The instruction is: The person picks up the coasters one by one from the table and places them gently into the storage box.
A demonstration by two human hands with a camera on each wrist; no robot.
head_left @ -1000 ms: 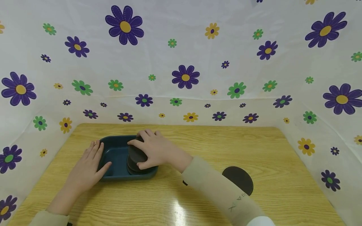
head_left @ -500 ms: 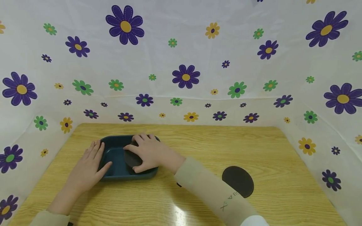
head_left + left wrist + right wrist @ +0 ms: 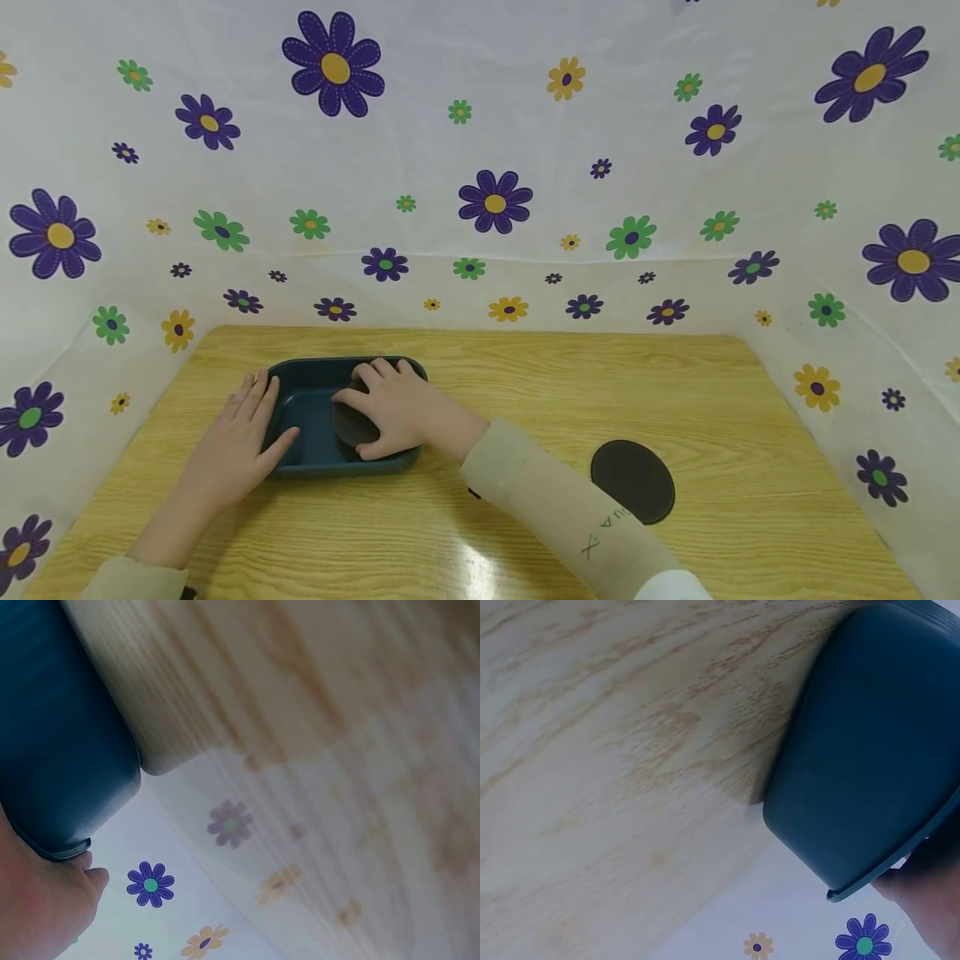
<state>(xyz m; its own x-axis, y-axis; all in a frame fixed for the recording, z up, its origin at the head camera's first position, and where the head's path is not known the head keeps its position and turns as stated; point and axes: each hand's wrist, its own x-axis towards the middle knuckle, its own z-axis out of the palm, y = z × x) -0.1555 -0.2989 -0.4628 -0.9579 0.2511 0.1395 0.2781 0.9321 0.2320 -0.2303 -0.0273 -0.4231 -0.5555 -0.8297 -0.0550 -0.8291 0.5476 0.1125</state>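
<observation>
A dark teal rectangular bin (image 3: 330,472) stands at the left of the table. Inside its right end, my right hand (image 3: 405,410) grips a black round coaster (image 3: 349,427), thumb at the near side and fingers at the far side. Earlier frames show a stack there; how many are under the hand now is hidden. My left hand (image 3: 232,442) rests on the bin's left rim with fingers straight and thumb reaching inward. Another black coaster (image 3: 633,477) lies flat on the table at right, partly covered by my right sleeve. Both wrist views show mostly the bin's outer wall (image 3: 870,750).
The wooden table (image 3: 525,383) has a back edge against a white cloth (image 3: 420,125) printed with flowers, which also hangs at both sides. My right forearm (image 3: 555,500) crosses the table's front half.
My right hand has lowered the tilted coaster into the bin's right end, shifting slightly left, and then hardly moved. The left hand has stayed on the rim.
</observation>
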